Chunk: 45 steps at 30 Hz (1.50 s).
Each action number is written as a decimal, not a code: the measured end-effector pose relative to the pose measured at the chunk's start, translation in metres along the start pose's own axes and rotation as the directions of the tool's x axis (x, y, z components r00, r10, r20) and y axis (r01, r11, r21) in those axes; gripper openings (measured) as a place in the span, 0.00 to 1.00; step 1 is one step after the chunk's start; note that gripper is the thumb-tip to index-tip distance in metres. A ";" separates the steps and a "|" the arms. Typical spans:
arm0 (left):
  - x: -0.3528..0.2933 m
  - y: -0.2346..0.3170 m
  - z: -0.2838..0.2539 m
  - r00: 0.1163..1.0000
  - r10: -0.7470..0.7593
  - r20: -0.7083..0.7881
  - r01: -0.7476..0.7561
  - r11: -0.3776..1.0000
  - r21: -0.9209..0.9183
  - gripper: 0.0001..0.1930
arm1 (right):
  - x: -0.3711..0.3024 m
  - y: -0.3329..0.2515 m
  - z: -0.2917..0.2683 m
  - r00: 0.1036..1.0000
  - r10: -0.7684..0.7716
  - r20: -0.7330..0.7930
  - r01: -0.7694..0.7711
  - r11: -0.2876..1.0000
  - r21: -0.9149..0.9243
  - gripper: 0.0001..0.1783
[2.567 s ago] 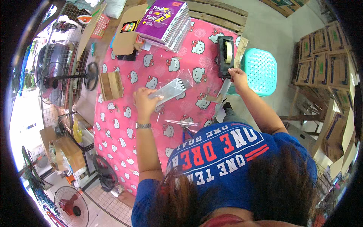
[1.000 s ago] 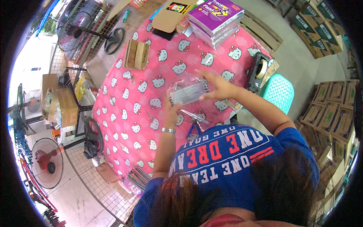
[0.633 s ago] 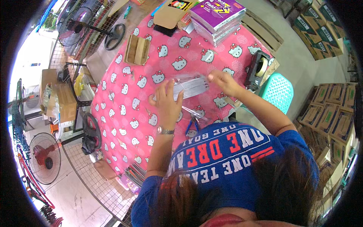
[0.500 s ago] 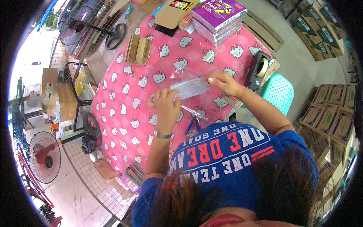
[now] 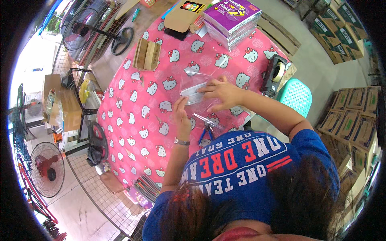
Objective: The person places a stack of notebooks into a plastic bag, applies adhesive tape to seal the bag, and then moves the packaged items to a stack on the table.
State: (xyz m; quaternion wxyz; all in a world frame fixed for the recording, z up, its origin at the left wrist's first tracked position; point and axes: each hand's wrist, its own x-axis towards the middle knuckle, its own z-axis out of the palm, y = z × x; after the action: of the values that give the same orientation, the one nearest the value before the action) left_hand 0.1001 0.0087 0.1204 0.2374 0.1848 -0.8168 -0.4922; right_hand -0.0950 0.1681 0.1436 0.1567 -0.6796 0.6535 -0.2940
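Our right hand [image 5: 222, 93] spreads over the pale pack [image 5: 193, 95] from three o'clock, our left hand [image 5: 181, 115] at seven — grip, we cannot tell. Straightening its clear film [image 5: 194, 79] seems underway — next calls for steadiness.

Cannot see the right end of the packet [image 5: 192, 95] beneath the right hand [image 5: 223, 93], nor tell a pinch from a mere touch at the left hand [image 5: 182, 116]. Cannot make out the head of the blue-handled tool [image 5: 206, 129] through glare on clear film [image 5: 216, 125], nor follow the pink cloth [image 5: 155, 110] behind the shirt [image 5: 237, 154]. Can see only part of the stool [image 5: 296, 98] past the right arm, of the red basket [image 5: 148, 3] below the upper edge, and of the cartons [image 5: 350, 114] inside the dark rim.
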 end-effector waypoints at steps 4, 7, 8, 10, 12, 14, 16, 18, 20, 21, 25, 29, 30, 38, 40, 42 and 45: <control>0.024 0.019 0.006 0.971 0.135 0.198 -0.207 0.891 0.405 0.28 | 0.000 -0.004 0.004 1.000 -0.012 0.014 0.013 0.996 -0.089 0.29; 0.029 0.033 0.008 0.939 0.124 0.320 -0.282 0.811 0.512 0.27 | -0.021 -0.009 -0.006 0.978 0.058 -0.199 -0.076 0.994 -0.081 0.29; 0.026 0.031 0.009 0.932 0.130 0.339 -0.293 0.820 0.492 0.27 | -0.031 -0.009 -0.009 0.934 0.118 -0.338 -0.142 0.989 -0.047 0.29; 0.017 0.029 0.017 0.943 0.125 0.308 -0.246 0.886 0.394 0.27 | -0.088 0.009 -0.002 0.472 0.549 -0.690 -0.514 0.807 0.290 0.28; 0.010 0.029 0.033 0.936 0.164 0.310 -0.289 0.862 0.416 0.28 | -0.162 0.053 0.017 -0.067 0.724 -0.687 -0.653 0.489 0.578 0.23; 0.003 0.032 0.041 0.935 0.191 0.298 -0.317 0.827 0.465 0.29 | -0.222 0.078 0.046 -0.281 0.870 -0.405 -0.575 0.185 0.797 0.16; -0.007 0.038 0.048 0.959 0.112 0.259 -0.221 0.868 0.445 0.39 | -0.224 0.076 0.050 -0.231 0.946 -0.227 -0.349 0.137 0.927 0.13; -0.008 0.040 0.053 0.964 0.077 0.255 -0.187 0.875 0.446 0.41 | -0.217 0.076 0.052 -0.169 0.983 -0.074 0.035 0.081 0.996 0.07; -0.009 0.038 0.052 0.960 0.026 0.278 -0.154 0.878 0.453 0.44 | -0.214 0.074 0.060 -0.172 0.983 -0.060 0.125 0.082 0.989 0.08; -0.007 0.040 0.053 0.964 0.021 0.265 -0.147 0.872 0.466 0.44 | -0.213 0.072 0.064 -0.186 0.980 -0.071 0.133 0.096 0.986 0.09; -0.006 0.052 0.061 0.947 0.095 0.306 -0.284 0.690 0.666 0.43 | -0.211 0.053 0.094 -0.109 0.981 -0.158 0.089 0.168 0.982 0.06; -0.007 0.047 0.064 0.957 0.077 0.279 -0.253 0.692 0.676 0.41 | -0.188 0.070 0.091 0.376 0.879 0.294 0.135 -0.366 0.921 0.02; -0.008 0.042 0.063 0.962 0.073 0.263 -0.239 0.691 0.682 0.41 | -0.137 0.052 0.066 0.414 0.832 0.369 0.011 -0.410 0.912 0.02; -0.006 0.052 0.067 0.974 0.005 0.227 -0.144 0.787 0.599 0.34 | 0.065 0.007 -0.010 0.846 0.463 0.264 -0.435 0.886 -0.161 0.18; -0.009 0.051 0.063 0.980 -0.044 0.195 -0.083 0.799 0.595 0.34 | 0.058 0.001 -0.010 0.871 0.436 0.226 -0.405 0.898 -0.173 0.20; -0.006 0.049 0.060 0.969 -0.003 0.248 -0.160 0.757 0.633 0.37 | 0.051 -0.004 -0.014 0.890 0.418 0.179 -0.387 0.903 -0.188 0.23; 0.001 0.043 0.036 0.938 -0.012 0.348 -0.124 0.921 0.368 0.41 | 0.034 -0.008 -0.031 0.780 0.619 0.097 -0.603 0.783 -0.150 0.29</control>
State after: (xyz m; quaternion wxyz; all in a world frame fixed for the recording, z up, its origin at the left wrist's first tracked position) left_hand 0.0755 0.0530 0.1440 0.0647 0.1153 -0.9311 -0.3398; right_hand -0.1087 0.1412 0.1791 0.2515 -0.4574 0.8411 -0.1421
